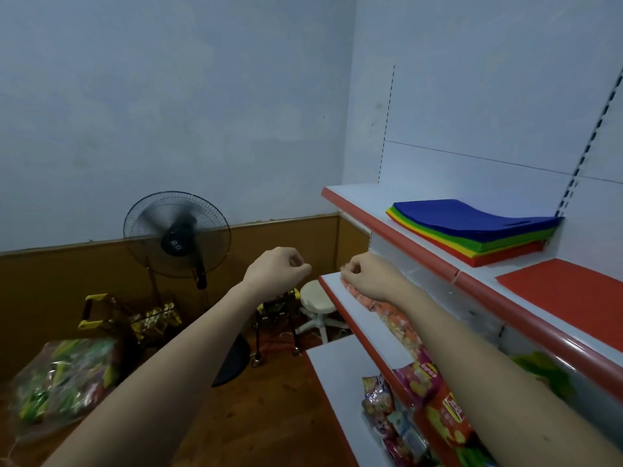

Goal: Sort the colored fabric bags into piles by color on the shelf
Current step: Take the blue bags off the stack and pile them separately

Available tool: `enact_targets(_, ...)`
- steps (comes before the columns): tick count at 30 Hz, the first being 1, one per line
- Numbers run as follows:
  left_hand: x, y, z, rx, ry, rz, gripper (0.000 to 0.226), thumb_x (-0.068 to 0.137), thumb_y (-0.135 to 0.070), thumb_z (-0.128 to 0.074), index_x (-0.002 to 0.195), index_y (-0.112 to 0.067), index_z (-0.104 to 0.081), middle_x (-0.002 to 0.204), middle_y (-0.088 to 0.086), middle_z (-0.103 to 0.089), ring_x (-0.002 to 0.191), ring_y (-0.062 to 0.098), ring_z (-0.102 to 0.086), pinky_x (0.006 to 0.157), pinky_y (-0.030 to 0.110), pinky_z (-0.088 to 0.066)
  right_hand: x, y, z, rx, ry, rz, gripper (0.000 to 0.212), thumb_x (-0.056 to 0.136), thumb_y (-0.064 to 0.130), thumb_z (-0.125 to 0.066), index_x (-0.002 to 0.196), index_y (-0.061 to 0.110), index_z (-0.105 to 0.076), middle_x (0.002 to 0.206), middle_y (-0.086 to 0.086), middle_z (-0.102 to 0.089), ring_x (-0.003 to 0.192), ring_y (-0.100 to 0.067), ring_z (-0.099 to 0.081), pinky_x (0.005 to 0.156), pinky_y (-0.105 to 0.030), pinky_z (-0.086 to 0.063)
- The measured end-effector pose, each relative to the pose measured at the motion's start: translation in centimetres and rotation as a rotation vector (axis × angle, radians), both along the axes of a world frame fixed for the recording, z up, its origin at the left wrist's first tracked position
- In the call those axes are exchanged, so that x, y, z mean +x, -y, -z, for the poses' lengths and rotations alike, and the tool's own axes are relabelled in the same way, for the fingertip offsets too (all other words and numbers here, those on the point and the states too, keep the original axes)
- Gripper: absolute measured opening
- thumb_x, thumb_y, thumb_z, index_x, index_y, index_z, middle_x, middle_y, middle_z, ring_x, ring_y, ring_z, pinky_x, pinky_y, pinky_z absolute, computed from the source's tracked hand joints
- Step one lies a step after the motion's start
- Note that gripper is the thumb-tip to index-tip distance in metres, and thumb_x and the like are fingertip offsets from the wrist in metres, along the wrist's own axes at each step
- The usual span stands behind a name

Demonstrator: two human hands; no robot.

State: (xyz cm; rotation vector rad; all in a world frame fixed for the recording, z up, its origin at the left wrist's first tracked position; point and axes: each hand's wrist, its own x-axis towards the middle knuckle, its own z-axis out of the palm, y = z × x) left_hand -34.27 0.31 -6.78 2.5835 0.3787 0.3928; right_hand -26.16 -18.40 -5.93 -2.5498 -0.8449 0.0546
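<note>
A stack of fabric bags [478,230] lies on the top shelf [357,200] at the right, blue on top, then green, yellow and orange-red layers. A single red bag [566,288] lies flat further right on the same shelf. My left hand [278,267] hangs in the air left of the shelves, fingers curled, holding nothing. My right hand [365,273] hovers over the far end of the middle shelf [364,318], fingers curled, with nothing visibly in it. Both hands are well below and left of the stack.
Snack packets [418,392] fill the middle and lower shelves. A standing fan [177,234], a white stool [315,299], yellow-handled folded carts [97,315] and a clear plastic sack of packets [60,375] stand on the brown floor at the left.
</note>
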Motion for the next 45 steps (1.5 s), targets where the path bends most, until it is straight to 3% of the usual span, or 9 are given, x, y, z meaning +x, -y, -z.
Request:
enact_targets(3,3.0,-3.2,-0.6,-0.058,0.040,0.073,0.024,0.091,-0.048,-0.057,0.102,-0.028,-0.064,0.093,-0.013,-0.062,0.083,0.002,-0.059,0.065,0.023,-0.051,2.3,-2.3,-0.3,0.014,0.000,0.057,0.024,0.096,0.036,-0.053,0.081,0.019,-0.062,0.080,-0.002,-0.066,0.075,-0.015,-0.064,0.067,-0.032,-0.054)
enact_targets(7,7.4,-5.8,-1.0,-0.060,0.052,0.182,0.026,0.092,-0.047,-0.058,0.105,-0.026,-0.066,0.098,-0.010,-0.065,0.086,0.002,-0.059,0.068,0.022,-0.052,4.8,-4.2,-1.1,0.106,-0.011,0.135,0.023,0.095,0.031,-0.054,0.081,0.017,-0.063,0.078,-0.004,-0.066,0.074,-0.017,-0.064,0.067,-0.036,-0.053)
enact_targets(11,12.4,-5.8,-1.4,-0.088,0.064,0.289,0.025,0.092,-0.046,-0.058,0.104,-0.026,-0.066,0.094,-0.012,-0.064,0.085,0.003,-0.060,0.074,0.028,-0.057,7.4,-4.5,-1.6,0.160,0.011,0.211,0.023,0.096,0.030,-0.055,0.077,0.019,-0.062,0.074,0.000,-0.063,0.070,-0.012,-0.060,0.058,-0.026,-0.044)
enact_targets(16,19.2,-4.3,-1.8,-0.149,0.095,0.428,0.021,0.094,-0.041,-0.057,0.102,-0.024,-0.067,0.093,-0.012,-0.066,0.084,0.008,-0.064,0.072,0.031,-0.057,11.8,-2.7,-1.7,0.283,0.036,0.330,0.022,0.095,0.027,-0.051,0.080,0.015,-0.061,0.076,-0.005,-0.066,0.069,-0.022,-0.061,0.063,-0.041,-0.053)
enact_targets(21,27.1,-2.2,-1.8,-0.248,0.129,0.581,0.015,0.094,-0.036,-0.060,0.096,-0.023,-0.068,0.093,-0.007,-0.067,0.086,0.007,-0.062,0.070,0.022,-0.049,15.7,1.2,-2.5,0.312,0.159,0.496,0.017,0.096,0.026,-0.051,0.085,0.016,-0.061,0.072,-0.007,-0.063,0.066,-0.023,-0.057,0.063,-0.039,-0.050)
enact_targets(28,37.1,1.7,-1.7,-0.320,0.150,0.666,0.009,0.093,-0.030,-0.062,0.091,-0.025,-0.069,0.091,-0.009,-0.068,0.085,0.009,-0.063,0.070,0.027,-0.049,18.2,7.6,-4.4,0.417,0.383,0.775,0.008,0.098,0.017,-0.049,0.100,0.019,-0.057,0.082,0.002,-0.058,0.056,-0.015,-0.047,0.055,-0.034,-0.041)
enact_targets(33,42.3,3.3,-1.6,-0.306,0.202,0.639,0.010,0.089,-0.028,-0.061,0.094,-0.024,-0.069,0.097,-0.009,-0.065,0.087,0.012,-0.060,0.075,0.034,-0.051,19.3,12.1,-4.5,0.368,0.578,1.083,0.015,0.091,0.010,-0.054,0.105,0.008,-0.060,0.093,-0.009,-0.055,0.082,-0.024,-0.051,0.069,-0.032,-0.036)
enact_targets(38,46.5,5.2,-0.3,-0.263,0.188,0.658,0.034,0.088,-0.029,-0.062,0.120,-0.020,-0.064,0.119,0.002,-0.059,0.105,0.019,-0.054,0.083,0.032,-0.045,20.0,13.5,-3.2,0.284,0.369,1.320,0.029,0.094,0.018,-0.053,0.116,-0.001,-0.054,0.111,-0.018,-0.057,0.092,-0.028,-0.052,0.075,-0.034,-0.040)
enact_targets(45,48.5,6.8,2.2,-0.327,0.148,0.672,0.045,0.087,-0.031,-0.064,0.128,-0.013,-0.062,0.124,0.008,-0.053,0.111,0.023,-0.055,0.092,0.032,-0.044,21.7,11.6,-0.5,0.360,0.315,1.470,0.022,0.091,0.024,-0.064,0.095,0.005,-0.054,0.095,-0.009,-0.060,0.082,-0.024,-0.054,0.067,-0.034,-0.043)
